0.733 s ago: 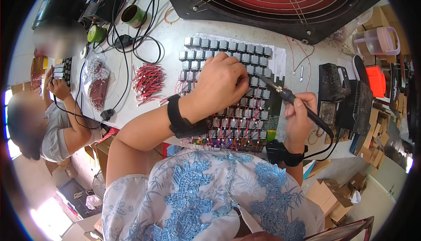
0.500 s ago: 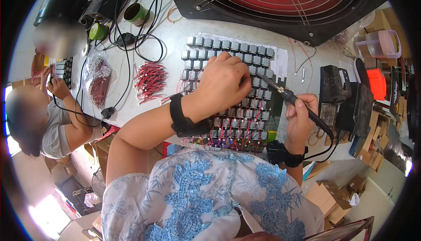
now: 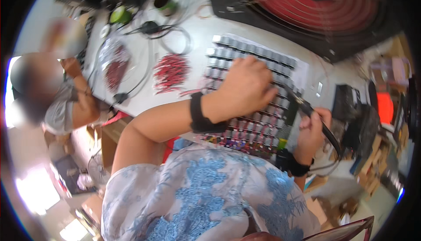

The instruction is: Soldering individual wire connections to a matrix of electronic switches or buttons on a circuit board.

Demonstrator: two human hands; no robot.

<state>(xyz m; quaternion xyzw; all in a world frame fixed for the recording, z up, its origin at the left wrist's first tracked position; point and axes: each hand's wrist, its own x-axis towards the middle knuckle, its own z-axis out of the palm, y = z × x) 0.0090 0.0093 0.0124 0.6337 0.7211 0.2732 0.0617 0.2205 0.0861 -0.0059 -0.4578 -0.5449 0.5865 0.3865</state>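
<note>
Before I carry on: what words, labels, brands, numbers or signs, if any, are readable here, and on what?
No text is readable.
White paper under the grey blocks: any print is too blurred.
Green tin: any marking is too small and blurred.

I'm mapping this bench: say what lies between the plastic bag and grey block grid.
Head view: a pile of red wires, with a black cable nearer the bag.

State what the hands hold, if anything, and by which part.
Right hand: the iron, by its black handle. Left hand, over the grey blocks: any hold is hidden.
</note>
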